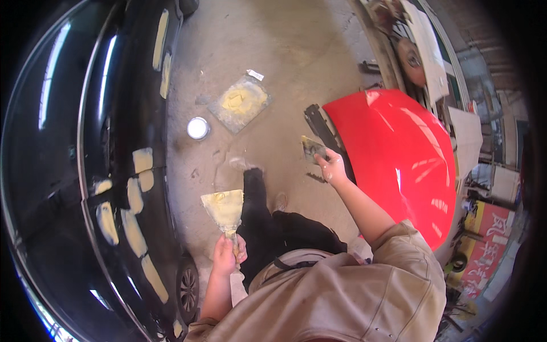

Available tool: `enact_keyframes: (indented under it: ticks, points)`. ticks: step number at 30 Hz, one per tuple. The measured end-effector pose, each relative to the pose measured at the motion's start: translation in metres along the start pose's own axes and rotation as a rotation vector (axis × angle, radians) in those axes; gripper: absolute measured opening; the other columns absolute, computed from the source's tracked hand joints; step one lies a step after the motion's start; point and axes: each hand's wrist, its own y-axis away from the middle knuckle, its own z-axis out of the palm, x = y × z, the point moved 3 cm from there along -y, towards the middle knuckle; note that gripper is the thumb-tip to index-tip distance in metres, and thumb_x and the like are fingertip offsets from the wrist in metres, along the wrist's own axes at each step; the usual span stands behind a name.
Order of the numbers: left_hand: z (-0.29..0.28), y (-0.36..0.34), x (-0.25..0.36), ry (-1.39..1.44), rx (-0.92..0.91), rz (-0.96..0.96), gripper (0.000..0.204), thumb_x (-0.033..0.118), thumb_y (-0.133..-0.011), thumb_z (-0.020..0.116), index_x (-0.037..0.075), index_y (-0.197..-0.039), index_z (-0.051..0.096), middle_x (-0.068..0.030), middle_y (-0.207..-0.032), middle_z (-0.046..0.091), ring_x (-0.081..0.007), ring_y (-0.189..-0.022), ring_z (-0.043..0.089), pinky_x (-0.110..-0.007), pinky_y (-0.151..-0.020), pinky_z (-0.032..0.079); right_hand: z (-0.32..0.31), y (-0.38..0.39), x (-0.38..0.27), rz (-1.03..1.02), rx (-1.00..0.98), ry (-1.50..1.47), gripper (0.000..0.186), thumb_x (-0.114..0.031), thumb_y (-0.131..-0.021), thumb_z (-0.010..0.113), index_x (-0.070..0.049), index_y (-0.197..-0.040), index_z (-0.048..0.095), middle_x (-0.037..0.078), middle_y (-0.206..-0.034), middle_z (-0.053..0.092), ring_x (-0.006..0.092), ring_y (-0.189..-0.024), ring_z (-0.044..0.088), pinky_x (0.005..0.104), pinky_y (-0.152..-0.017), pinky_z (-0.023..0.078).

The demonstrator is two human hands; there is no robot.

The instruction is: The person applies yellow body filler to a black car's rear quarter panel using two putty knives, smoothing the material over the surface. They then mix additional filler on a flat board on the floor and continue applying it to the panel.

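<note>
Putty knife (222, 211) and flat scraper (312, 150), one per hand, beside a black car (57, 165).
Putty knife: broad, flared blade, face coated with pale yellow paste, smeared unevenly toward the narrow neck; held over the floor (285, 68) between the car and the person's dark-trousered legs, blade pointing away from the body. Left hand (225, 253): fingers curled closely round its handle. Scraper: small, roughly rectangular, dark grey and stained, yellowish along its far edge; held out near a red panel (399, 159). Right hand (332, 167): thumb and fingers pinched on its near end, whitish smudges on the skin. Paste patches (133, 232) on car side: pale yellow, mostly elongated, edges irregular. Mixing board (232, 123) on floor: grey, paste heaped mid-surface.
</note>
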Motion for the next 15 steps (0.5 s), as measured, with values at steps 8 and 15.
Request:
enact_keyframes:
  ticks: [8,15]
  points:
    - [-0.088,-0.287,0.001,0.052,0.170,-0.056,0.049,0.051,-0.102,0.051,0.002,-0.099,0.046,-0.0079,-0.074,0.053,-0.0122,-0.050,0.048,-0.025,-0.043,0.038,0.157,-0.309,0.034,-0.663,-0.094,0.634,0.047,0.004,-0.076,0.064,-0.014,-0.118,0.073,0.011,-0.117,0.069,0.0330,-0.107,0.064,0.0424,-0.093,0.052]
    - [-0.158,-0.438,-0.099,0.168,0.490,-0.043,0.042,0.042,-0.104,0.048,0.000,-0.097,0.048,-0.0089,-0.068,0.052,-0.0149,-0.045,0.047,-0.028,-0.042,0.038,0.345,-0.551,0.181,-0.936,-0.388,0.839,0.050,-0.005,-0.072,0.066,-0.016,-0.120,0.071,0.006,-0.125,0.064,0.0281,-0.120,0.056,0.0440,-0.103,0.044]
